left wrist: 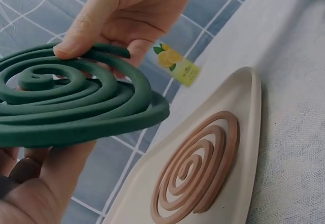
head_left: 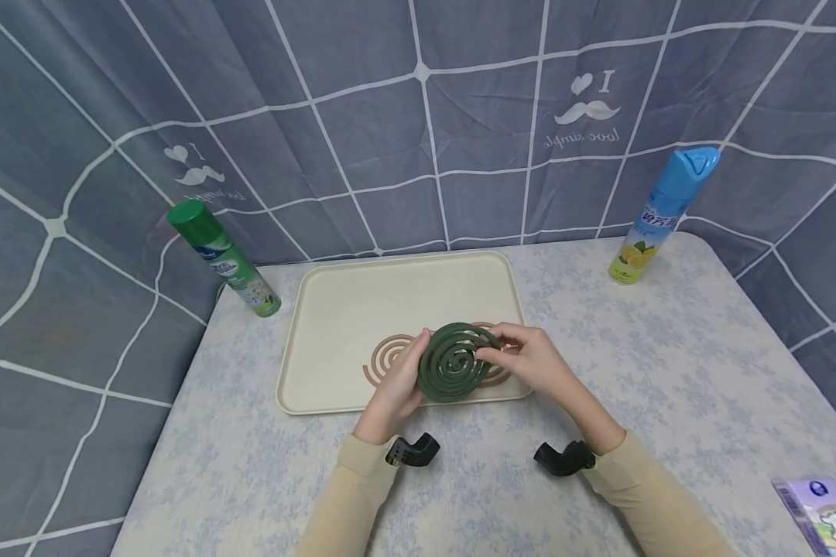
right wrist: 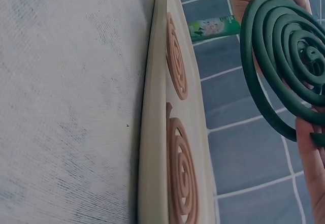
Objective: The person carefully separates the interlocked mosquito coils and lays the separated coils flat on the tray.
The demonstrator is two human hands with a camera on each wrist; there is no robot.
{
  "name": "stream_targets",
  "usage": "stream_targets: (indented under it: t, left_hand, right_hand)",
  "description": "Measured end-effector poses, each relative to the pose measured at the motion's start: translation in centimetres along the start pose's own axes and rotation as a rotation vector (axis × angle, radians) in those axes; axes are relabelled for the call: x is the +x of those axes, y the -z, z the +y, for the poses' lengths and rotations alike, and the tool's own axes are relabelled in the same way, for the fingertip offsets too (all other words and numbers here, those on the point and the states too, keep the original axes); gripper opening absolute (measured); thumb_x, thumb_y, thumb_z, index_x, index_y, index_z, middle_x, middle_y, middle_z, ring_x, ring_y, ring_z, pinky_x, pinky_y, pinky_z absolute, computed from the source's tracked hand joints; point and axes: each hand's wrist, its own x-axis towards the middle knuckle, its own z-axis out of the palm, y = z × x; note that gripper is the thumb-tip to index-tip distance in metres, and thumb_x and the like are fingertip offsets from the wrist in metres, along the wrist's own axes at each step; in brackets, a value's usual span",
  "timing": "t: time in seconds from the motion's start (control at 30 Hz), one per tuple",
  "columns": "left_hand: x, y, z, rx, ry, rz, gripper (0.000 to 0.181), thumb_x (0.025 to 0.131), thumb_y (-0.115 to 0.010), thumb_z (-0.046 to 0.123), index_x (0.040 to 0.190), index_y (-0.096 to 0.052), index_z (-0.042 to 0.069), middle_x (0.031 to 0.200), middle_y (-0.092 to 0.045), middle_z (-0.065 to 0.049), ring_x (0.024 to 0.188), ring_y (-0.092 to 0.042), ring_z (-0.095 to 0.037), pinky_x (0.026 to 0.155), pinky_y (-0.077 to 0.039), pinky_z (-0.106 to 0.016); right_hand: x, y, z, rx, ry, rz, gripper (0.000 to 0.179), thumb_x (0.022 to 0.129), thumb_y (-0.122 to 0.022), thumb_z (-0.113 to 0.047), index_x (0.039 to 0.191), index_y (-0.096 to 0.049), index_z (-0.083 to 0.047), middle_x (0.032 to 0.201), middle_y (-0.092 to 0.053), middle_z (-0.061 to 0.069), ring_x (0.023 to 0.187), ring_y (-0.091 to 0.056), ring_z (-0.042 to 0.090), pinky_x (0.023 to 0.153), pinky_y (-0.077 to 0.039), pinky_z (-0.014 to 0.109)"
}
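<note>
A dark green mosquito coil (head_left: 453, 365), which looks like two spirals nested together, is held above the front of a cream tray (head_left: 404, 298). My left hand (head_left: 397, 387) grips its left edge, with fingers underneath. On the right, my right hand (head_left: 532, 360) pinches the outer turns, and its thumb (left wrist: 76, 38) lies on top of the coil in the left wrist view. Two brown mosquito coils lie flat on the tray: the left one (right wrist: 176, 59) and the right one (right wrist: 183, 173) both show in the right wrist view. From the head, the green coil and hands partly cover them.
A green spray can (head_left: 226, 259) stands left of the tray, and a blue and yellow spray can (head_left: 658, 220) stands at the back right. At the front right corner lies a purple packet (head_left: 825, 514). A grey checked curtain (head_left: 362, 116) hangs behind the table.
</note>
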Motion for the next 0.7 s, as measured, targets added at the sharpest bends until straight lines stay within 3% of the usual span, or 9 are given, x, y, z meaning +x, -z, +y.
stream_targets:
  t: [0.2,0.33,0.57,0.7]
  left_hand:
    - [0.1,-0.1,-0.3,-0.052,-0.019,0.057,0.042,0.107,-0.031,0.043,0.123,-0.046,0.007,0.105,-0.061,0.005,0.093,-0.065,-0.001,0.082,-0.057,-0.018]
    - [0.0,0.1,-0.3,-0.07,-0.031,0.042,0.039,0.107,-0.032,0.041,0.119,-0.049,0.008,0.104,-0.061,0.006,0.095,-0.064,0.0,0.085,-0.056,-0.017]
    - [-0.2,0.8,-0.2,-0.01,-0.022,-0.045,0.036,0.107,-0.033,0.039,0.102,-0.059,0.015,0.086,-0.069,0.01,0.078,-0.068,0.002,0.073,-0.057,-0.015]
    - [-0.1,1.0,-0.2,0.019,-0.026,-0.057,0.034,0.107,-0.033,0.038,0.102,-0.058,0.014,0.082,-0.069,0.01,0.074,-0.069,0.002,0.07,-0.058,-0.015]
  right_hand:
    - [0.0,-0.2,0.7,0.028,-0.062,-0.034,0.022,0.086,-0.077,-0.017,0.098,-0.072,0.001,0.09,-0.074,0.013,0.078,-0.07,0.023,0.065,-0.06,0.037]
    - [-0.1,-0.2,0.7,0.038,-0.05,-0.034,0.018,0.086,-0.076,-0.017,0.094,-0.072,-0.001,0.09,-0.074,0.012,0.08,-0.071,0.03,0.066,-0.06,0.043]
    - [-0.1,-0.1,0.7,-0.053,0.057,-0.041,0.009,0.084,-0.077,-0.015,0.087,-0.074,-0.008,0.088,-0.071,0.008,0.076,-0.064,0.007,0.063,-0.058,0.028]
    - [-0.1,-0.1,0.7,-0.087,0.083,-0.036,0.008,0.083,-0.078,-0.015,0.084,-0.074,-0.009,0.086,-0.071,0.006,0.076,-0.063,0.005,0.063,-0.056,0.023]
